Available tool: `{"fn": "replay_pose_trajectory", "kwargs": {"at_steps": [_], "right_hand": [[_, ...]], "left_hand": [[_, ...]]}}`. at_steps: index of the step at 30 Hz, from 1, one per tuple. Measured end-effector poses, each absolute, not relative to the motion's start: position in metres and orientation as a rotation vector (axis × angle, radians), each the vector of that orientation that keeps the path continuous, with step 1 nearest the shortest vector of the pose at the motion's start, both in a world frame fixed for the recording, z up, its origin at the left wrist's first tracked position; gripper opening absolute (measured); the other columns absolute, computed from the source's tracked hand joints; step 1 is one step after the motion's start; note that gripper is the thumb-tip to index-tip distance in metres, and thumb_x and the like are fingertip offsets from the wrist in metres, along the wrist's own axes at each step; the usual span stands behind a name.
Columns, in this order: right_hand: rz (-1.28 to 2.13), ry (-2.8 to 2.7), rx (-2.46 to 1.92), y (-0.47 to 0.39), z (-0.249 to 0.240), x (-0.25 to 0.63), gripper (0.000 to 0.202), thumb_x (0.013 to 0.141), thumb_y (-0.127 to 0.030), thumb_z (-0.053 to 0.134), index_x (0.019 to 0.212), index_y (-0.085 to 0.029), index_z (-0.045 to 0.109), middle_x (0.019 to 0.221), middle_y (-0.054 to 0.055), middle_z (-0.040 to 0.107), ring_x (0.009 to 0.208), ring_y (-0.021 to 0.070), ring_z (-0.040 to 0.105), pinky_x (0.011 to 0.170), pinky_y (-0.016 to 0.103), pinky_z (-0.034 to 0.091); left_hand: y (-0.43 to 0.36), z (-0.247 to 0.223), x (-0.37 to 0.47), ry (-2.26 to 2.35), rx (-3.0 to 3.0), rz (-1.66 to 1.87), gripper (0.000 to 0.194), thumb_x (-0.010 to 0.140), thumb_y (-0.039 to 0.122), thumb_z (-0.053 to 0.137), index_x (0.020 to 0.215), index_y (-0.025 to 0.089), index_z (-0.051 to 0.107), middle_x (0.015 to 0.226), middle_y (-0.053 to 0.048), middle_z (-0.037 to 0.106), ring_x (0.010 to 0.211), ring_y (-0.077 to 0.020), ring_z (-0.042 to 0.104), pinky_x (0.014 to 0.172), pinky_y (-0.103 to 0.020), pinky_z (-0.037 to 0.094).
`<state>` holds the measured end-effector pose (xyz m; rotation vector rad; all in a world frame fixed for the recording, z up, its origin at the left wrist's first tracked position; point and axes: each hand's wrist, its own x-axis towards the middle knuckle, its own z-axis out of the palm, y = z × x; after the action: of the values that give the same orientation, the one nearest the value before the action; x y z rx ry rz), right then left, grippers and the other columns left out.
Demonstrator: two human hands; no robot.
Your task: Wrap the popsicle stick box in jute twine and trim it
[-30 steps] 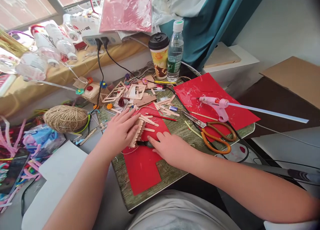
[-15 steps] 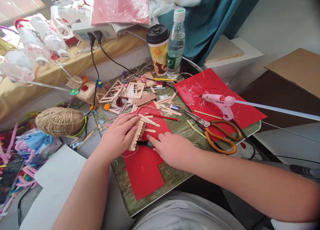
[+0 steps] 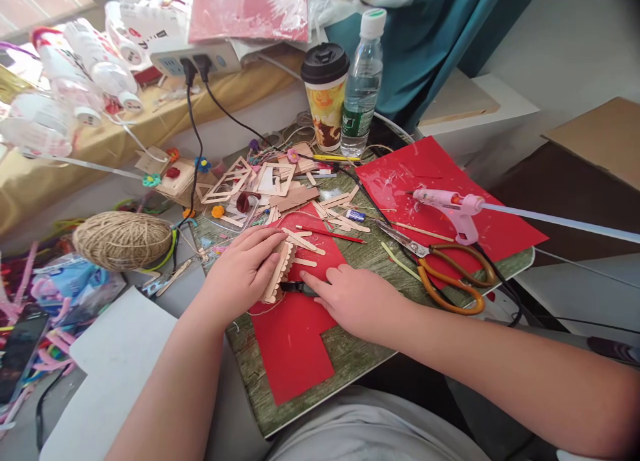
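My left hand (image 3: 245, 264) is closed over a small panel of craft sticks (image 3: 280, 274), whose rounded stick ends make a scalloped edge. Part of the panel is hidden under the palm and fingers. In my right hand (image 3: 353, 301) is a slim black-and-grey utility knife (image 3: 294, 287), its index finger stretched along the top. The black end of the knife meets the panel's right edge; whether it touches or passes beneath cannot be made out. Under both lies a red sheet (image 3: 295, 361). Loose craft sticks (image 3: 305, 241) and a red pencil (image 3: 333, 233) lie just beyond the hands.
Orange-handled scissors (image 3: 450, 274) and a pink glue gun (image 3: 450, 207) on a second red sheet lie right. A lidded cup (image 3: 325, 101) and water bottle (image 3: 361, 87) stand behind a heap of stick pieces (image 3: 270, 181). A twine ball (image 3: 123, 239) sits left; black cords cross the table.
The whole view has shifted slightly, so things on the table appear a little further right. Both hands keep nearly the same hold on the panel and the knife.
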<state>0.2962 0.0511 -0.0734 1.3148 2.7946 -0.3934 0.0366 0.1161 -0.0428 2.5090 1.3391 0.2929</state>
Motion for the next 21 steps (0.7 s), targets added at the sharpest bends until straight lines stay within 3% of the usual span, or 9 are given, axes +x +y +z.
{"fn": "replay_pose_trajectory", "kwargs": {"at_steps": [21], "right_hand": [[-0.421, 2.814, 1.321, 0.065, -0.074, 0.308, 0.049, 0.114, -0.039, 0.043, 0.160, -0.023, 0.050, 0.109, 0.014, 0.073, 0.095, 0.0273, 0.070, 0.079, 0.035, 0.054]], "left_hand": [[0.115, -0.044, 0.038, 1.328, 2.512, 0.305, 0.045, 0.111, 0.037, 0.041, 0.152, 0.030, 0.059, 0.156, -0.005, 0.061, 0.146, -0.0278, 0.053, 0.126, -0.049, 0.042]]}}
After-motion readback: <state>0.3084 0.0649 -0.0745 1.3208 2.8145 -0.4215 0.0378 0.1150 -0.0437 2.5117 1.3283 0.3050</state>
